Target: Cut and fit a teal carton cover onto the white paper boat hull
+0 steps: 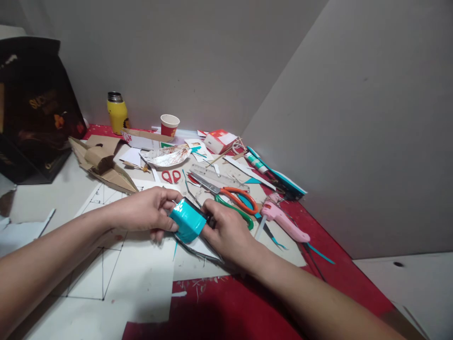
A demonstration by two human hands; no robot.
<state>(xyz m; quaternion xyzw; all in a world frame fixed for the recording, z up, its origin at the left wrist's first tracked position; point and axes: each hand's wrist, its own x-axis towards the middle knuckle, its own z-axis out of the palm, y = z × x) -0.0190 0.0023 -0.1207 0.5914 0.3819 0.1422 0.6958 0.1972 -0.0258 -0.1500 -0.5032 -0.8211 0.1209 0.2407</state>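
Observation:
Both hands meet at the table's middle on a small block wrapped in shiny teal tape or paper (187, 220). My left hand (150, 210) grips its left side, fingers curled around it. My right hand (226, 231) pinches its right side with thumb and fingers closed. Under the block lies a white sheet with drawn pencil lines (106, 264). Orange-handled scissors (230, 194) lie just beyond my right hand, with green-handled scissors (236, 211) beside them.
A pink glue gun (285, 221) lies right of my hand. Small red scissors (171, 176), a ruler (215, 177), cardboard pieces (102, 160), a paper cup (169, 125), a yellow bottle (117, 112), a red-white box (220, 140) and a black bag (33, 108) crowd the far table. Grey walls close the right.

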